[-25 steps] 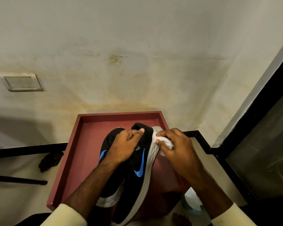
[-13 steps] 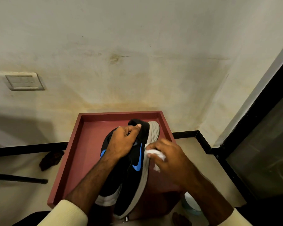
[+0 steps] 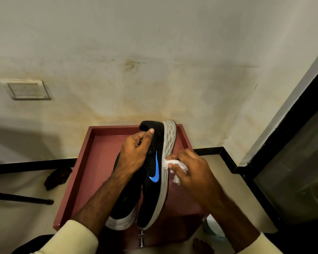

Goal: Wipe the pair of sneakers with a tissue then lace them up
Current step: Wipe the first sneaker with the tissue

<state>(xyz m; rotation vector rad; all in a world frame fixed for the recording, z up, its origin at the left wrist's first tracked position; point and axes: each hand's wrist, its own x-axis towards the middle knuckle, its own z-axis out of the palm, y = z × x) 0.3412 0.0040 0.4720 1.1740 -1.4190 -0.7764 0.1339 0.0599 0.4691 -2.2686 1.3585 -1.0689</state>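
here, tissue (image 3: pixel 174 166) seemingly touching sneaker (image 3: pixel 155 173) sole edge.

We saw everything through one head-worn wide-angle camera, looking steeply down and forward, close over a red tray (image 3: pixel 92 162) against the wall (image 3: pixel 154 52).

black sneaker (image 3: pixel 154 180): tilted on edge | white tissue (image 3: pixel 174 166): touching midsole

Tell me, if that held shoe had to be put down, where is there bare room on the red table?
The red table is bare along its left side, between the left rim and the second sneaker. The back strip by the wall is partly bare too. The middle and right are crowded: the left hand grips the held sneaker, and the right hand presses a tissue.
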